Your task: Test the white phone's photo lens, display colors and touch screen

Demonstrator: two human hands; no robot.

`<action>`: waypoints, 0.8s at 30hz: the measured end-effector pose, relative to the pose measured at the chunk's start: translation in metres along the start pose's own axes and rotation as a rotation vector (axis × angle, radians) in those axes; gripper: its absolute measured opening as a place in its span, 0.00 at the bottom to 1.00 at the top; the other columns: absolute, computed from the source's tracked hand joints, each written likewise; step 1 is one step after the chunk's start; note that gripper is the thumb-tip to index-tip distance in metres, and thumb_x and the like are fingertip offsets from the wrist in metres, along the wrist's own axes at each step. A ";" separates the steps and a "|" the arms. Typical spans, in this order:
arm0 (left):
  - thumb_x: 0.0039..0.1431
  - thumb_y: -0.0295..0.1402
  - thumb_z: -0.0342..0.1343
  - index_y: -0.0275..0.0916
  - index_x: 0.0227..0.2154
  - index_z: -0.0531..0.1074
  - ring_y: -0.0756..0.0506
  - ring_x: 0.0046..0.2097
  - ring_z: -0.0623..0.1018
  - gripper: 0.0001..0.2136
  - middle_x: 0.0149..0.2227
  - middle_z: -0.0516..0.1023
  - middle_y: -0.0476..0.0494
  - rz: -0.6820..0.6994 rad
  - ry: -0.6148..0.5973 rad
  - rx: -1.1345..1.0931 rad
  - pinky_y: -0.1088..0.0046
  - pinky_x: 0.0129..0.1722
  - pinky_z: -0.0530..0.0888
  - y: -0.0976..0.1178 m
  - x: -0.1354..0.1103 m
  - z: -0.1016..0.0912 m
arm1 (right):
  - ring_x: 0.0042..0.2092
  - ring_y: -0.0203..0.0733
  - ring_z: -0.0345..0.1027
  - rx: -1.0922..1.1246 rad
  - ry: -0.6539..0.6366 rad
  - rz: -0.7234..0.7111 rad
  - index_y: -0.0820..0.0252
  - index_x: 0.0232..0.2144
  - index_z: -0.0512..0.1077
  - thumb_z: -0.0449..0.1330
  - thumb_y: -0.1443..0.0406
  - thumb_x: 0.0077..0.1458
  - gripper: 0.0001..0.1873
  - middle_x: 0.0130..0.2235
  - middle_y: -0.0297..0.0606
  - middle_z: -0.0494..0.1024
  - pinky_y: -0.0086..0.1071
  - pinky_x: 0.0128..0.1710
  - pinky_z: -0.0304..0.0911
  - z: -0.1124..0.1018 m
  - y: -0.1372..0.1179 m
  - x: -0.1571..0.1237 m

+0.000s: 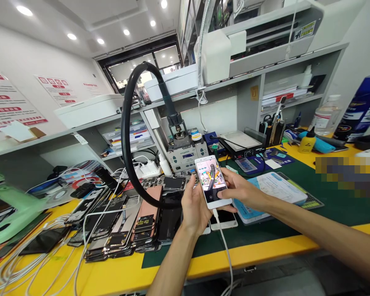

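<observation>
A white smartphone [213, 181] is held up over the bench, its lit screen showing a camera-like picture of the workbench. My left hand [195, 205] wraps round the phone's left side and back, thumb along the edge. My right hand [239, 190] grips its right side, with the thumb over the lower part of the screen. A white charging cable [223, 238] is plugged into the phone's bottom end and hangs past the bench edge. Beneath the hands, another white phone [224, 222] lies partly hidden on the green mat [249, 238].
Stacks of dismantled phones [120, 230] lie to the left beside coiled white cables [27, 263]. A black hose [128, 123] arches up from the rework station [186, 158]. Right of the hands lies a blue-and-white plastic case [274, 191]. A yellow bottle [307, 142] stands farther right.
</observation>
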State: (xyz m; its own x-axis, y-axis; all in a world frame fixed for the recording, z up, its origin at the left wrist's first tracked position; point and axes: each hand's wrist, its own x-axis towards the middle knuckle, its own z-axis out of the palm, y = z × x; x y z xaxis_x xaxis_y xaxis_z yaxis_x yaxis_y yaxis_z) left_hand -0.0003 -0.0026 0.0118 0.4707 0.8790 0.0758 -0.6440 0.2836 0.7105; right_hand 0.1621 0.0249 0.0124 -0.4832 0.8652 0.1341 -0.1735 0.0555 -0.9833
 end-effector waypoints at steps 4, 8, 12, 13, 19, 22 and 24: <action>0.66 0.51 0.39 0.32 0.62 0.61 0.33 0.49 0.76 0.31 0.49 0.76 0.30 0.003 -0.015 -0.013 0.52 0.43 0.77 0.000 0.000 0.001 | 0.31 0.39 0.69 0.011 0.009 0.000 0.57 0.52 0.66 0.66 0.68 0.44 0.31 0.36 0.36 0.76 0.30 0.27 0.63 0.001 0.000 0.000; 0.65 0.51 0.39 0.32 0.62 0.61 0.34 0.49 0.76 0.31 0.49 0.76 0.30 0.004 -0.001 -0.011 0.52 0.43 0.77 0.001 0.000 0.002 | 0.31 0.39 0.69 0.022 0.022 0.000 0.57 0.52 0.67 0.65 0.69 0.43 0.31 0.37 0.37 0.76 0.30 0.27 0.62 0.002 -0.001 -0.001; 0.66 0.51 0.38 0.32 0.62 0.61 0.34 0.49 0.76 0.31 0.49 0.76 0.30 0.004 -0.017 -0.011 0.52 0.43 0.77 0.001 0.000 0.001 | 0.30 0.39 0.68 0.026 0.017 0.007 0.57 0.52 0.67 0.63 0.70 0.42 0.31 0.36 0.37 0.76 0.30 0.26 0.61 0.002 -0.002 0.000; 0.66 0.51 0.38 0.32 0.62 0.61 0.34 0.49 0.76 0.31 0.49 0.76 0.30 0.003 -0.025 -0.014 0.52 0.43 0.77 0.000 0.000 0.000 | 0.29 0.39 0.67 0.027 0.017 0.009 0.57 0.52 0.67 0.63 0.70 0.42 0.31 0.35 0.36 0.76 0.30 0.25 0.60 0.001 -0.002 0.000; 0.66 0.52 0.37 0.31 0.61 0.62 0.33 0.49 0.77 0.32 0.48 0.76 0.29 -0.008 -0.031 -0.031 0.52 0.43 0.77 0.001 0.000 0.000 | 0.26 0.34 0.62 0.039 0.068 0.028 0.56 0.50 0.68 0.60 0.69 0.45 0.27 0.34 0.35 0.74 0.28 0.22 0.53 -0.002 0.005 0.001; 0.65 0.53 0.38 0.30 0.60 0.63 0.32 0.48 0.77 0.33 0.48 0.76 0.28 0.014 0.012 -0.029 0.52 0.41 0.78 0.012 -0.003 -0.001 | 0.36 0.40 0.69 0.135 0.155 -0.005 0.57 0.51 0.67 0.59 0.67 0.48 0.25 0.43 0.40 0.75 0.31 0.29 0.62 -0.003 0.004 0.002; 0.65 0.52 0.40 0.30 0.59 0.64 0.33 0.46 0.79 0.31 0.47 0.77 0.28 0.092 0.083 -0.019 0.54 0.38 0.79 0.023 -0.005 -0.005 | 0.43 0.47 0.71 0.202 0.203 -0.022 0.58 0.51 0.67 0.59 0.65 0.49 0.24 0.45 0.43 0.75 0.38 0.37 0.67 -0.005 0.001 0.004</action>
State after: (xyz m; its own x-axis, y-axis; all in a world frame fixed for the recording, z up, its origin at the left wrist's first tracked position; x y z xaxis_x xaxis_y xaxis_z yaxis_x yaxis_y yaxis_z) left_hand -0.0201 0.0013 0.0243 0.3578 0.9303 0.0812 -0.6938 0.2065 0.6900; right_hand 0.1643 0.0307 0.0111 -0.2994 0.9480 0.1077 -0.3594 -0.0075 -0.9332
